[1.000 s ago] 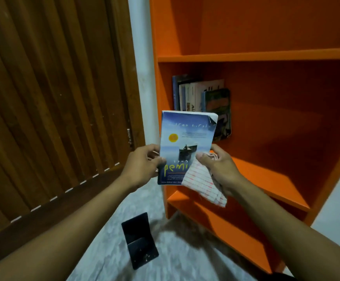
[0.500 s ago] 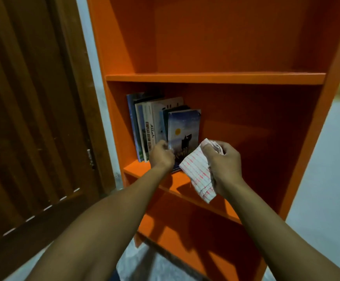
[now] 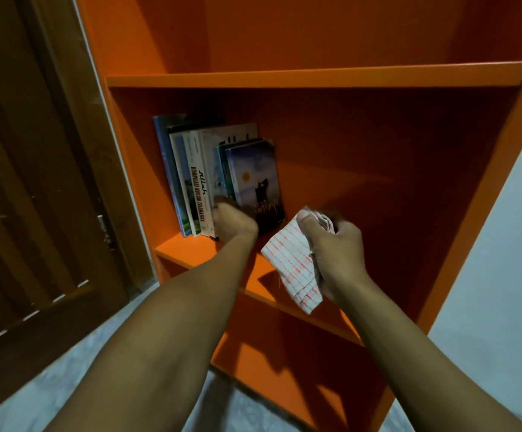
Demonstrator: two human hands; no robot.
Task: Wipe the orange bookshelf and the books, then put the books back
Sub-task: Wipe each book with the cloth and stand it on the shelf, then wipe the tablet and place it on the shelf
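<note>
A row of books (image 3: 197, 179) stands upright at the left end of the middle shelf of the orange bookshelf (image 3: 315, 79), against its left wall. The rightmost, a blue paperback (image 3: 255, 179) with a small sun on its cover, leans on the others. The left hand (image 3: 233, 222) rests at its lower spine; whether its fingers curl round the book I cannot tell. The right hand (image 3: 336, 254) clutches a red-and-white checked cloth (image 3: 294, 269) just beside, above the shelf board. A dark wooden door (image 3: 35, 182) stands to the left
</note>
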